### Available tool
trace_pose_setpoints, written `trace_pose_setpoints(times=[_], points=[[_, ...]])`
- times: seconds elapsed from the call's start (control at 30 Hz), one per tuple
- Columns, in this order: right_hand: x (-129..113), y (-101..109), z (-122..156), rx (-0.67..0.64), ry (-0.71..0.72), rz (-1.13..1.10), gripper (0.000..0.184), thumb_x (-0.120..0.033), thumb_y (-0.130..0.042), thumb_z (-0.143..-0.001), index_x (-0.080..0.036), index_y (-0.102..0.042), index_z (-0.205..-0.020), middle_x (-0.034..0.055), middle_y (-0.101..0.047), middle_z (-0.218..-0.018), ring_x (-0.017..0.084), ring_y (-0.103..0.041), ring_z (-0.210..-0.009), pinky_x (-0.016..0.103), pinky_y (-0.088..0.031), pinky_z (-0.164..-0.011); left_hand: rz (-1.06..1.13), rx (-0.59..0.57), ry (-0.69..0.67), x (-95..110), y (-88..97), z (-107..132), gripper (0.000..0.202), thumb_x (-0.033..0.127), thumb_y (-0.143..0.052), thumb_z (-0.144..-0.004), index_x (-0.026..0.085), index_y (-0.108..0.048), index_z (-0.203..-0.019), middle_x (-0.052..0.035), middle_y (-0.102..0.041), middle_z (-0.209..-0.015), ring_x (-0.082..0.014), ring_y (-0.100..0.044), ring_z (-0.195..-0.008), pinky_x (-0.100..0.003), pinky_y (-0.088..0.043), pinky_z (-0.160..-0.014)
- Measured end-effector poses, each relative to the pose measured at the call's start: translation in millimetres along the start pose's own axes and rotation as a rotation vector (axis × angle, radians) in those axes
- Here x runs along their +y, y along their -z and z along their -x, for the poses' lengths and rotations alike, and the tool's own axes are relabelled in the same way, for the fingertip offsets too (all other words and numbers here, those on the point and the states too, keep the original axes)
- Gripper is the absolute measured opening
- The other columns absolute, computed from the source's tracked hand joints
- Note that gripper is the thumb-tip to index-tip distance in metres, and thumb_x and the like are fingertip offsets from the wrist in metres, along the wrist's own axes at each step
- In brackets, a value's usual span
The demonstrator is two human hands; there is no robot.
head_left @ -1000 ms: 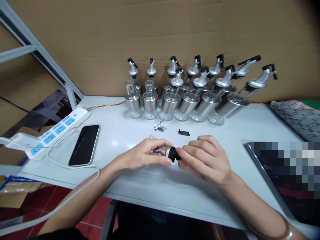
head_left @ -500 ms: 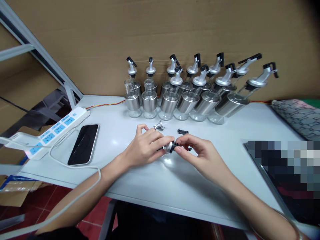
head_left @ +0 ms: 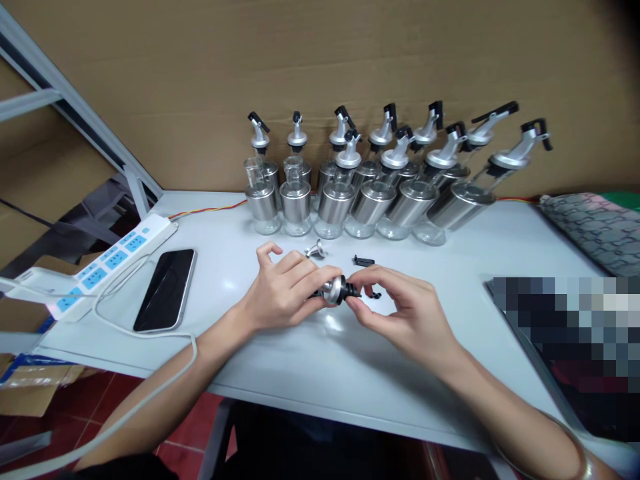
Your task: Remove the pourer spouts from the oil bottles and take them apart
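Note:
A silver and black bottle pourer [head_left: 337, 291] lies sideways between my hands, above the table. My left hand [head_left: 283, 290] is closed on its silver end, thumb below and fingers over it. My right hand [head_left: 413, 303] pinches the black ribbed stopper end with thumb and forefinger. Beyond the left fingers, a loose silver pourer head [head_left: 316, 249] lies on the tabletop. Behind my right fingers rests a black lever cap [head_left: 364, 261]. A small black part [head_left: 375, 295] shows on the table just beside the right fingertips, partly hidden.
Several glass bottles with steel sleeves [head_left: 339, 200] stand at the back, most with pourers; two front-left ones have bare necks. To the left are a phone [head_left: 166, 290], a power strip [head_left: 115, 260] and a white cable [head_left: 145, 331]. A blurred-out dark object [head_left: 575, 347] lies right.
The right fingers have drawn slightly back along the stopper, so more of its black ribbed end shows. Both hands still hold the pourer. The view has shifted slightly.

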State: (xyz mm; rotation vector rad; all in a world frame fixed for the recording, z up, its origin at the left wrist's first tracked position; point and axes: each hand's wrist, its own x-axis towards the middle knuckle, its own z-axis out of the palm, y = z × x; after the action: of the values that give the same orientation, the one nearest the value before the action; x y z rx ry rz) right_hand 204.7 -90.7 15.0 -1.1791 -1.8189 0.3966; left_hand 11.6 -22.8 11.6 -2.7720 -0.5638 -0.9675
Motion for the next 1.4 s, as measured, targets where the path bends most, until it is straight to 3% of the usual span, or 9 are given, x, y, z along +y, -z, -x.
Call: trace_pose_setpoints(times=[0.23,0.4,0.5,0.63,0.77,0.87,1.07,1.2,1.4], points=[[4.0,2.2,-2.3,0.049,0.358,0.244,0.014,-0.014,-0.06,-0.083,-0.018,-0.055,-0.095,0.0059,-0.066,-0.079,0.016,-0.061,-0.068,0.029,-0.051,-0.063,0.098,-0.056,0.049,0.4,-0.5,0.7,0.038,0.048,-0.043,-0.093,0.015,-0.057,-0.107,0.0002,-0.064,-0.07,-0.0162,-0.053,-0.068,-0.034,-0.02,-0.071],[10.4,8.7,-0.9,0.01,0.451,0.34,0.027,-0.007,-0.057,-0.083,-0.019,-0.053,-0.107,0.0086,-0.067,-0.091,0.019,-0.063,-0.083,0.033,-0.052,-0.072,0.28,-0.131,0.221,-3.7,1.1,1.0,0.049,0.055,-0.033,-0.094,0.015,-0.06,-0.1,-0.0024,-0.065,-0.073,-0.0159,-0.051,-0.069,-0.035,-0.022,-0.073],[11.4,13.0,-1.8,0.082,0.42,0.346,0.031,-0.005,-0.057,-0.081,-0.021,-0.051,-0.107,0.0076,-0.065,-0.093,0.019,-0.063,-0.082,0.033,-0.052,-0.071,0.295,-0.103,0.313,-7.4,2.4,0.9,0.041,0.05,-0.039,-0.094,0.016,-0.057,-0.107,-0.0019,-0.064,-0.079,-0.0155,-0.052,-0.072,-0.034,-0.023,-0.075],[10.9,14.3,-3.8,0.14,0.312,0.39,0.028,-0.007,-0.058,-0.081,-0.021,-0.053,-0.105,0.0083,-0.064,-0.093,0.02,-0.063,-0.083,0.034,-0.052,-0.072,0.157,-0.072,0.44,-12.1,-2.4,1.7,0.032,0.04,-0.05,-0.091,0.018,-0.054,-0.113,-0.0031,-0.063,-0.09,-0.0184,-0.054,-0.084,-0.036,-0.024,-0.082],[13.6,13.6,-3.5,0.107,0.254,0.393,0.025,-0.008,-0.054,-0.083,-0.021,-0.056,-0.105,0.0079,-0.064,-0.095,0.019,-0.063,-0.086,0.032,-0.052,-0.075,0.08,-0.235,0.67,-19.5,-14.9,4.9,0.03,0.035,-0.051,-0.09,0.017,-0.054,-0.114,-0.006,-0.061,-0.1,-0.0228,-0.053,-0.095,-0.04,-0.027,-0.087],[16.9,14.3,-1.9,0.009,0.233,0.352,0.025,-0.009,-0.05,-0.085,-0.019,-0.056,-0.106,0.0083,-0.063,-0.097,0.018,-0.063,-0.087,0.031,-0.052,-0.074,0.108,-0.336,0.75,-25.6,-25.8,9.4,0.035,0.033,-0.051,-0.09,0.015,-0.051,-0.12,-0.0084,-0.058,-0.103,-0.0252,-0.051,-0.101,-0.043,-0.032,-0.089],[13.0,10.6,2.0,-0.52,0.121,0.254,0.026,-0.004,-0.049,-0.08,-0.016,-0.063,-0.097,0.0072,-0.062,-0.091,0.016,-0.063,-0.073,0.028,-0.052,-0.066,0.292,-0.259,0.738,-34.2,-44.7,20.6,0.05,0.021,-0.045,-0.089,0.013,-0.036,-0.137,-0.0075,-0.051,-0.101,-0.0175,-0.052,-0.091,-0.033,-0.044,-0.085],[9.0,1.9,5.6,-0.561,0.068,0.241,0.024,-0.003,-0.05,-0.082,-0.018,-0.064,-0.095,0.0054,-0.062,-0.088,0.014,-0.063,-0.072,0.026,-0.05,-0.064,0.367,-0.223,0.728,-35.4,-47.5,21.2,0.051,0.017,-0.044,-0.088,0.011,-0.035,-0.138,-0.0093,-0.051,-0.108,-0.0147,-0.054,-0.087,-0.031,-0.045,-0.087],[9.6,-2.0,7.0,-0.522,0.048,0.197,0.019,-0.006,-0.048,-0.086,-0.019,-0.06,-0.093,0.0041,-0.061,-0.087,0.014,-0.062,-0.071,0.025,-0.049,-0.063,0.392,-0.265,0.622,-30.1,-41.7,16.8,0.042,0.014,-0.044,-0.088,0.015,-0.045,-0.13,-0.0104,-0.053,-0.121,-0.02,-0.051,-0.11,-0.038,-0.041,-0.099]])
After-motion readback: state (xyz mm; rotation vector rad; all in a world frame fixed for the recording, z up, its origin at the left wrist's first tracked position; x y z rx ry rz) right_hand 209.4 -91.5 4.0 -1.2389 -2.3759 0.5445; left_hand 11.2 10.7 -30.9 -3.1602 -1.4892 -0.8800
